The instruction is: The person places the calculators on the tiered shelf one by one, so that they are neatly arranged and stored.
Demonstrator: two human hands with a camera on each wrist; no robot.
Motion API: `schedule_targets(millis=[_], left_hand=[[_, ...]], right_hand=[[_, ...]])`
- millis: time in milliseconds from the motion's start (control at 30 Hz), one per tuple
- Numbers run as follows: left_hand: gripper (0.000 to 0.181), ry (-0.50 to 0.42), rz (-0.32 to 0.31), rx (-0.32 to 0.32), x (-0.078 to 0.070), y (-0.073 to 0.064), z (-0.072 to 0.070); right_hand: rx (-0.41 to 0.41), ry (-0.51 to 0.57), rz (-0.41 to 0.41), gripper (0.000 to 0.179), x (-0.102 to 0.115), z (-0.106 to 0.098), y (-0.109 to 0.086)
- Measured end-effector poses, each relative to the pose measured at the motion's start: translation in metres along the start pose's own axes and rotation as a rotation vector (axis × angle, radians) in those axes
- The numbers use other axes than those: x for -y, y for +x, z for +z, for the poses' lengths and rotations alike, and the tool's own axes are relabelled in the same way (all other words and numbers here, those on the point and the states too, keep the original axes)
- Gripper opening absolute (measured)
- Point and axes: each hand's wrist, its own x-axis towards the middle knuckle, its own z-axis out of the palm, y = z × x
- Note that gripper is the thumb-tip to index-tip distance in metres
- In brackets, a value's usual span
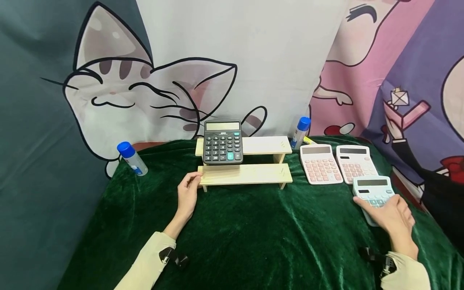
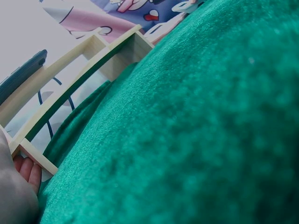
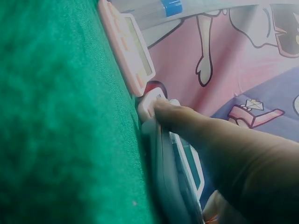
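At the left end of the lower step of a two-tier wooden stand (image 1: 246,175), my left hand (image 1: 187,197) pinches the board's edge. The left wrist view shows the curled fingers (image 2: 32,171) beneath that end, by the stand's short leg. A black calculator (image 1: 222,146) leans upright on the upper step. On the right, my right hand (image 1: 393,215) grips a light blue calculator (image 1: 372,190) across its lower half, thumb at the left side and fingers at the right. The calculator's top end overlaps a pink-and-white calculator (image 1: 355,161) in the head view.
Another pink calculator (image 1: 320,165) lies just left of that one. Behind it stands a blue-capped bottle (image 1: 300,133) with a yellow item (image 1: 309,140) beside it. A second blue-capped bottle (image 1: 133,158) is at the far left. Green velvet cloth (image 1: 239,233) covers the table, and a printed curtain (image 1: 275,60) hangs behind.
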Motion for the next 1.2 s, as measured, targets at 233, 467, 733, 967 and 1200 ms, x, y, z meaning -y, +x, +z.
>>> schedule_targets(millis=[233, 467, 733, 967, 1200], left_hand=[[0.022, 0.013, -0.002, 0.008, -0.0021, 0.0031, 0.0031], [0.021, 0.008, 0.003, 0.005, -0.0024, 0.004, 0.0031], [0.02, 0.007, 0.017, 0.002, -0.0032, 0.0052, 0.0061], [0.022, 0.011, 0.022, 0.01, -0.0033, 0.0064, 0.0048], [0.021, 0.026, -0.031, 0.003, -0.0019, 0.0004, 0.0]], right_hand=[[0.035, -0.043, 0.011, 0.147, -0.0007, -0.0006, -0.0012], [-0.03, -0.047, -0.028, 0.142, -0.0008, 0.0008, 0.0008], [-0.148, 0.046, -0.039, 0.132, -0.0003, 0.001, -0.0025], [-0.235, 0.105, -0.104, 0.124, 0.0041, 0.0028, -0.0042], [-0.25, 0.137, -0.135, 0.121, 0.0064, 0.007, -0.0086]])
